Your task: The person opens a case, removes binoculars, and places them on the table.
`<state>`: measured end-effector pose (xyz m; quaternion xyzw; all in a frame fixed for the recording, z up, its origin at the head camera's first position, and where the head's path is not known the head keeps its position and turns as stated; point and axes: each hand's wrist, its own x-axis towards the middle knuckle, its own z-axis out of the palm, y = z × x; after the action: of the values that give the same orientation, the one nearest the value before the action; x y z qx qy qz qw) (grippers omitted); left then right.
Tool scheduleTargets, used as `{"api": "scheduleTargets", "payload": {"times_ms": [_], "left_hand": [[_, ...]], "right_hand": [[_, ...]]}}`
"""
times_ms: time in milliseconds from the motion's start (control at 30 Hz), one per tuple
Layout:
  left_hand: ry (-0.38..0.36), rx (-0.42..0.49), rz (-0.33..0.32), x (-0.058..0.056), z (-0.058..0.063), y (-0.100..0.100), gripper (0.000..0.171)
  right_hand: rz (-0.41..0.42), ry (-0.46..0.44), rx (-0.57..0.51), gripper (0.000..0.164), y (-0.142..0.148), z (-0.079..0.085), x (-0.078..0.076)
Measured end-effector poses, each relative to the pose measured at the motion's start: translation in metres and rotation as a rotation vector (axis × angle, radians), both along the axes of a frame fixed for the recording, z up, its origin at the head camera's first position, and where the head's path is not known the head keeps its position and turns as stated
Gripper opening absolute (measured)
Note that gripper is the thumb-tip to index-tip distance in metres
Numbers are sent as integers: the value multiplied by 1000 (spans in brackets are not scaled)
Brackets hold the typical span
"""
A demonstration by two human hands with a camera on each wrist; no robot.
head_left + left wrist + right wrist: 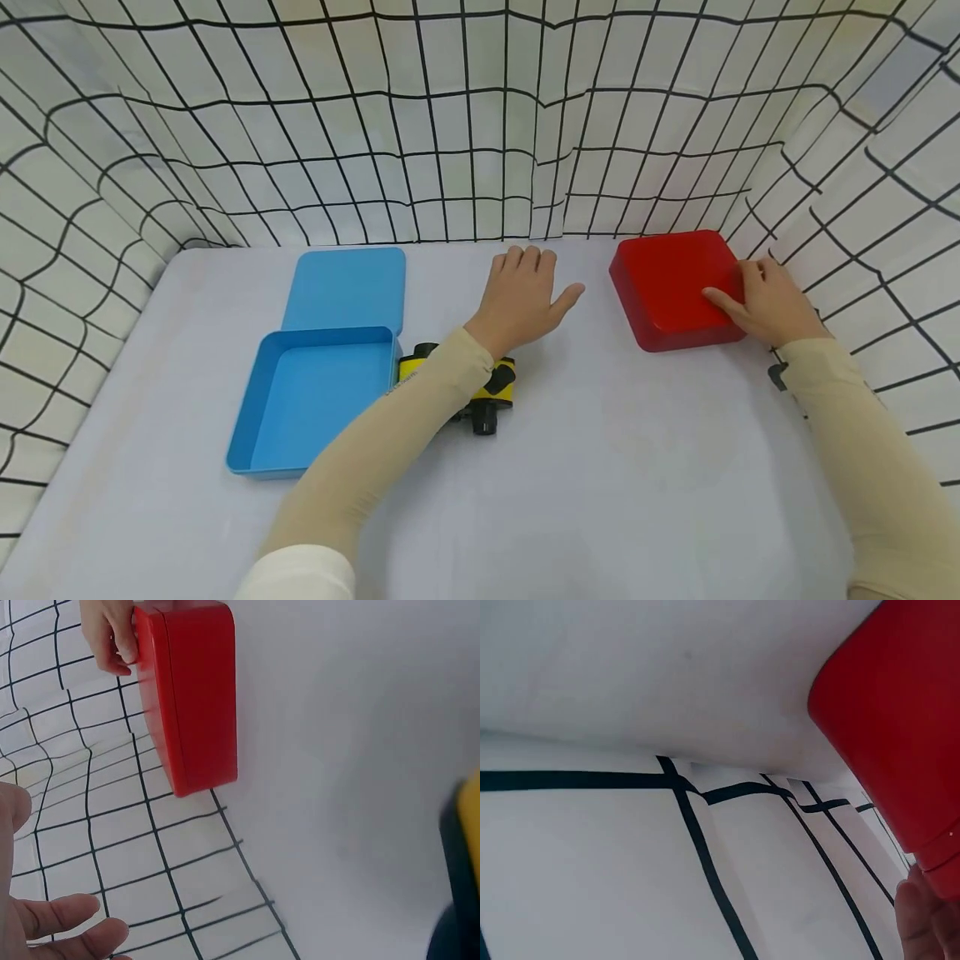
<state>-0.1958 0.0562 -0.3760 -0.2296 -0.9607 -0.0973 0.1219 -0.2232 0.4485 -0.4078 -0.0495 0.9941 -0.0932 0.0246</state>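
My right hand grips the right side of a closed red box, thumb on its top and fingers at the side. In the right wrist view, fingertips touch the red box near its lid seam. My left hand is held out with fingers extended and thumb spread, holding nothing, left of the red box. Below the left wrist lie yellow and black binoculars, partly hidden by the forearm. In the left wrist view, the red box shows its side and seam.
A blue box lies at the left with its lid folded back, next to the binoculars. White walls with a black grid close in the white table at the back and sides.
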Motion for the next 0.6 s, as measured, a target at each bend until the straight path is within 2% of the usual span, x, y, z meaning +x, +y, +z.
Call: {"api": "scheduleTargets", "payload": {"times_ms": [133, 300, 467, 600], "left_hand": [[27, -11, -19, -2, -5, 15, 53], [6, -31, -29, -3, -8, 33, 53], [-43, -57, -27, -7, -13, 49, 55], [-134, -52, -22, -12, -18, 66, 57]], "right_hand": [[-29, -86, 10, 101, 1, 2, -2], [-45, -136, 11, 105, 4, 0, -4], [-43, -143, 5, 105, 9, -3, -5], [-42, -145, -1, 105, 8, -4, -6]]}}
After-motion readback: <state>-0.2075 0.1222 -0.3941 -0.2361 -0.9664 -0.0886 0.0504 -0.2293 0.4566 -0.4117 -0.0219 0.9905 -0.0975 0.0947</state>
